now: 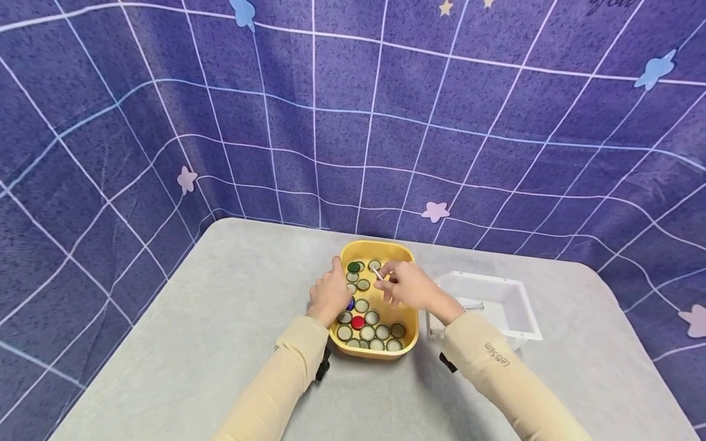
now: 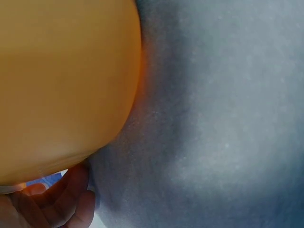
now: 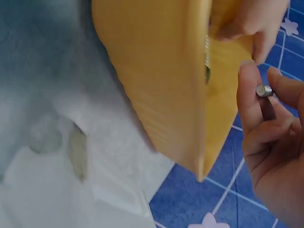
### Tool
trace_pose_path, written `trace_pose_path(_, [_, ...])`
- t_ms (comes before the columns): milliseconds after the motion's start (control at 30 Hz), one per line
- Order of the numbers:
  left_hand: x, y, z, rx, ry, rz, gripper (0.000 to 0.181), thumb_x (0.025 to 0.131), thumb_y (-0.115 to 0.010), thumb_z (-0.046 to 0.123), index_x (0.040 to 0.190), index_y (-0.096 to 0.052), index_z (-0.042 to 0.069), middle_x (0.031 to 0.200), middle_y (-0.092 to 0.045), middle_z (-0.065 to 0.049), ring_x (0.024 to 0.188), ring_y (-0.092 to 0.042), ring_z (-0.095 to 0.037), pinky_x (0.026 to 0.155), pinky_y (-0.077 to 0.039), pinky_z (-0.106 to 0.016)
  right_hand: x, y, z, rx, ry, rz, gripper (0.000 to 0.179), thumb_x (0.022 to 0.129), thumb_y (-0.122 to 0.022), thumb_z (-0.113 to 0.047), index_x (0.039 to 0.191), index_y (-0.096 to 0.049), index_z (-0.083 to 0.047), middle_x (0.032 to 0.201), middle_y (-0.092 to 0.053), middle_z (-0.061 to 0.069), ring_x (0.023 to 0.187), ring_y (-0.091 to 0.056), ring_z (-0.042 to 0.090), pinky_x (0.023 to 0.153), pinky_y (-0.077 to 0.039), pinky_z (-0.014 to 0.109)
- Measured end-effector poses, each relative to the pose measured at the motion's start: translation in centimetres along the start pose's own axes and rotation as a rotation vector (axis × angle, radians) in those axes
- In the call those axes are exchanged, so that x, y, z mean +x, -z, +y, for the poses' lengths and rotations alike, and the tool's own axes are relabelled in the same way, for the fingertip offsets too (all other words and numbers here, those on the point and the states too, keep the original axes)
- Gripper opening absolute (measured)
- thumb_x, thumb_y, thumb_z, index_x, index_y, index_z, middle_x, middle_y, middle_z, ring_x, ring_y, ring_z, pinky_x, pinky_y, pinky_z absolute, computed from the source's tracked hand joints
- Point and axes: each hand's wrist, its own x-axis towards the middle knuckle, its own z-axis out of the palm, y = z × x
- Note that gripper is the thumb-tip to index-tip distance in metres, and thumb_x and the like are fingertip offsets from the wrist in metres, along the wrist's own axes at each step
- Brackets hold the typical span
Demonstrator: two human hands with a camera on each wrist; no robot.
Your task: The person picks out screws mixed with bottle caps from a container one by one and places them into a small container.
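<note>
On the table stands a yellow plastic bin (image 1: 412, 306) with many bottle caps (image 1: 368, 332) inside, mostly underside up, plus a red one, a blue one and a green one. My left hand (image 1: 329, 293) grips the bin's left wall, thumb over the rim; its curled fingers (image 2: 78, 204) show against the outside in the left wrist view. Over the bin's right half, my right hand (image 1: 410, 285) pinches a silver bolt (image 1: 377, 274) between thumb and fingertips. The right wrist view shows the bolt's flat metal end (image 3: 264, 90) between them.
A white plastic box (image 1: 524, 306) stands right of the bin, under the right forearm, with another silver bolt (image 1: 473, 306) in it. The grey table (image 1: 242, 294) reaches back to a blue grid-patterned curtain (image 1: 342, 135).
</note>
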Motion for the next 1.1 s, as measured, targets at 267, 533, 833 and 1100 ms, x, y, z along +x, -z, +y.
trace_pose_path(267, [0.1,0.0,-0.1,0.005,0.003,0.003,0.057,0.087,-0.07,0.021,0.132,-0.036,0.012,0.101,-0.07,-0.022,0.084,-0.069,-0.042,0.068,-0.052,-0.052,-0.6,3.3,0.5,0.01,0.044,0.006,0.022,0.097,-0.06,-0.015,0.108,-0.061,0.003,0.073,-0.071,0.014,0.059,-0.07,0.028,0.058,-0.056,0.032])
trace_pose_path(533, [0.1,0.0,-0.1,0.004,-0.005,0.003,0.059,0.087,-0.069,0.021,0.135,-0.035,0.013,0.102,-0.07,-0.021,0.086,-0.069,-0.041,0.071,-0.053,-0.052,-2.0,6.0,1.9,-0.053,0.087,0.12,0.018,0.095,-0.062,-0.012,0.106,-0.062,0.002,0.074,-0.072,0.016,0.053,-0.066,0.014,0.059,-0.056,0.034])
trace_pose_path(833, [0.0,0.1,-0.1,0.002,-0.007,0.001,0.056,0.088,-0.068,0.02,0.133,-0.036,0.012,0.101,-0.07,-0.022,0.085,-0.069,-0.042,0.07,-0.052,-0.052,-3.4,8.6,3.4,-0.147,0.054,0.133,0.012,0.094,-0.064,-0.013,0.1,-0.065,-0.002,0.072,-0.073,0.01,0.057,-0.068,0.016,0.058,-0.053,0.027])
trace_pose_path(1100, [0.0,0.0,-0.1,0.004,-0.004,0.002,0.056,0.087,-0.069,0.021,0.133,-0.037,0.013,0.101,-0.07,-0.022,0.085,-0.069,-0.042,0.069,-0.052,-0.052,-4.8,10.1,5.0,-0.211,-0.005,0.071,0.016,0.093,-0.065,-0.013,0.102,-0.066,0.0,0.07,-0.072,0.01,0.058,-0.069,0.017,0.053,-0.053,0.028])
